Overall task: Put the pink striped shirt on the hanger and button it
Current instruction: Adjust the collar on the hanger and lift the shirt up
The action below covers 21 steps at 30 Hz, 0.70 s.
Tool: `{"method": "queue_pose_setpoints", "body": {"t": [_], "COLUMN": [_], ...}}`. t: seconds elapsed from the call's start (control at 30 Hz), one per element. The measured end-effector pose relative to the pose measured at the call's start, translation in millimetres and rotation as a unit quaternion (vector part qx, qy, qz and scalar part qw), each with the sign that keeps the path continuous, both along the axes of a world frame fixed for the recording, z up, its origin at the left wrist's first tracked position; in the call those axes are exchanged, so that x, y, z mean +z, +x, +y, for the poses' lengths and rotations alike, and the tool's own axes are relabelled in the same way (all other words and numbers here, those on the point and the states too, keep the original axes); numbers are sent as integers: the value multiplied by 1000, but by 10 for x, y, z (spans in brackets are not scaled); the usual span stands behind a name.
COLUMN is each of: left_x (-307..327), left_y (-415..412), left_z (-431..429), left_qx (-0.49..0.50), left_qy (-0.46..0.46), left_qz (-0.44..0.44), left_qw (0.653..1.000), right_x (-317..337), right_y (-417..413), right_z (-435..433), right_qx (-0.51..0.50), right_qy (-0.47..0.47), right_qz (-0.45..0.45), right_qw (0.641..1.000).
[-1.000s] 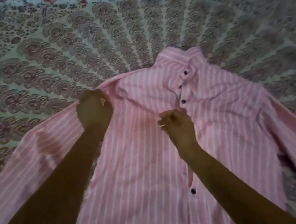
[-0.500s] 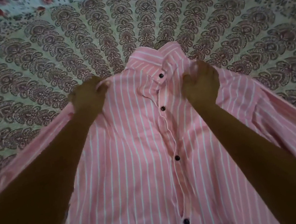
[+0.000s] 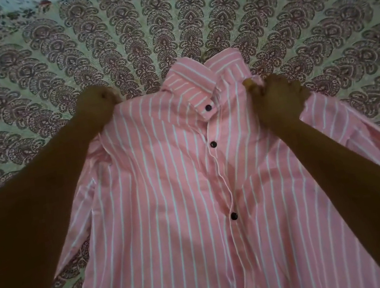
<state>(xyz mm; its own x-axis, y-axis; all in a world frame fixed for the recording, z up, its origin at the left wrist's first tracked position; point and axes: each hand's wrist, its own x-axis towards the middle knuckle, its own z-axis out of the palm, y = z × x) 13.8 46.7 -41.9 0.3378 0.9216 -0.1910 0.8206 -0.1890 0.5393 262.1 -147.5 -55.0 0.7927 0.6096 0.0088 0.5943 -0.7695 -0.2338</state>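
- Both hands pinch the shirt [image 3: 167, 197] at its shoulders in the head view: left hand [image 3: 99, 103] closed on the left shoulder seam, right hand [image 3: 278, 97] closed on the right one.
- It lies front-up on the patterned bedsheet [image 3: 45, 54], its dark buttons [image 3: 213, 144] along the placket.
- A hanger hook [image 3: 207, 52] seems to peek above the collar [image 3: 198, 80].
- Cloth looks light, soft and floppy; I'd judge the shoulder seams the surest hold.

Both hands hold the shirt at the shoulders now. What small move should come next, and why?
Probably let the right hand go down to the placket and close a button. Both hands, left too, grip the shirt at its shoulders, and it lies flat on the bedsheet. A metal hook seems to peek above the collar. The dark buttons look aligned; whether they are fastened is unclear.
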Motion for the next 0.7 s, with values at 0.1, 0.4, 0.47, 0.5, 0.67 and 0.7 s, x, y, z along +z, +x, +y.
{"method": "queue_pose_setpoints", "body": {"t": [0.1,0.4,0.47,0.5,0.67,0.7], "left_x": [33,388,448,461,505,508], "left_y": [60,374,359,348,194,134], "left_z": [-35,-646,-767,-829,-1231,-1330], "left_qx": [-26,-240,-224,-211,-179,-168], "left_qy": [46,0,9,16,33,32], "left_qz": [51,-124,-123,-121,-132,-150], "left_qw": [997,963,967,970,974,974], "right_x": [-37,130,219,246,414,483], "right_y": [-34,-294,-417,-496,-761,-792], "right_z": [-76,-377,-508,-581,-919,-977], "right_qx": [-4,-27,-20,-16,9,9], "right_qy": [32,180,203,211,265,269], "right_qz": [-40,-21,0,14,116,128], "right_qw": [999,983,979,977,957,954]}}
